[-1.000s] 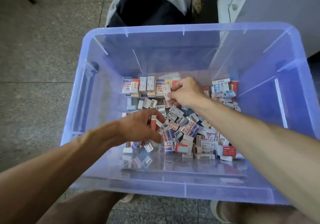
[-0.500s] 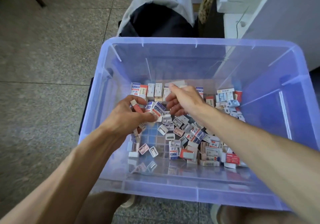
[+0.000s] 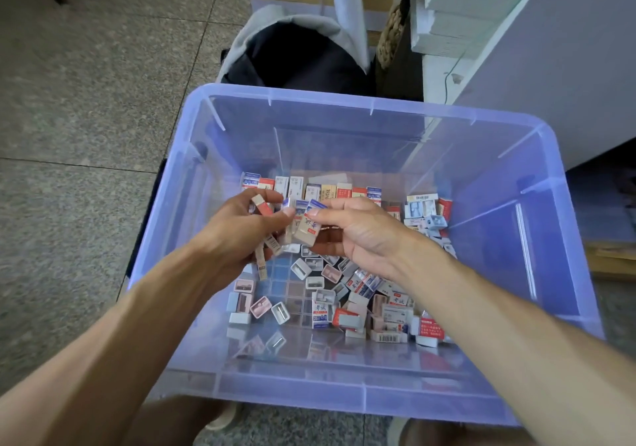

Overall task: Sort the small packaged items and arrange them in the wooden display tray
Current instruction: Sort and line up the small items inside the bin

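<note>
Both hands hover inside a translucent blue plastic bin (image 3: 537,225). My left hand (image 3: 241,235) grips several small packaged items (image 3: 263,256), one with a red end sticking up by the thumb. My right hand (image 3: 361,235) pinches a small beige and blue packet (image 3: 308,227) that also touches the left hand's thumb. A loose pile of small packets (image 3: 358,304) covers the bin floor below and to the right. A neat row of upright packets (image 3: 309,189) lines the far side. No wooden display tray is in view.
The bin stands on a grey stone tiled floor (image 3: 79,108). Behind it lies a dark backpack with grey trim (image 3: 296,56), cardboard boxes, and a white cabinet (image 3: 564,67) at the right. My knees and shoes show under the bin's near edge.
My left hand lifted from the pile with packets in it and moved up toward the right hand. The right hand left the far row and now meets the left. The camera tilted up.
</note>
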